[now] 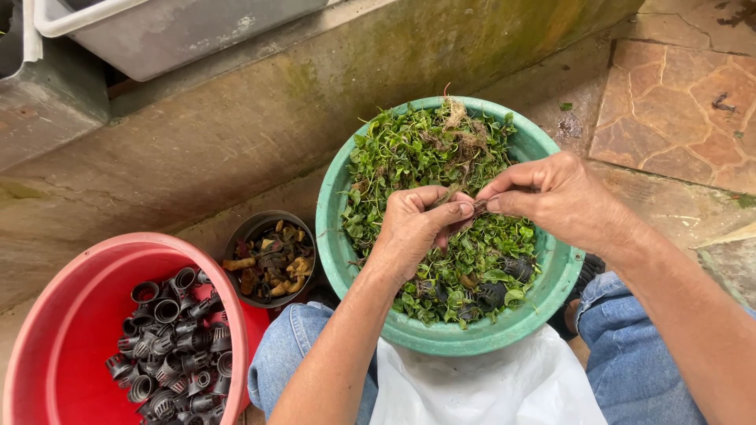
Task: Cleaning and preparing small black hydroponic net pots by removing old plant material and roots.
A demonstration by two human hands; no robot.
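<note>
My left hand (415,227) and my right hand (555,197) meet above a green basin (335,244) full of small leafy green plants (409,149) with roots. Both hands pinch one small rooted plant piece (466,206) between their fingertips, the left from below, the right from the side. A few black net pots (504,283) lie among the plants near the basin's front. The basin rests on my lap, over a white plastic sheet (472,386).
A red bucket (63,338) at the left holds several black net pots (173,338). A small dark bowl (269,256) with brownish sponge bits stands between bucket and basin. A concrete ledge (205,134) with grey troughs (157,31) runs behind. Stone paving (677,110) lies at the right.
</note>
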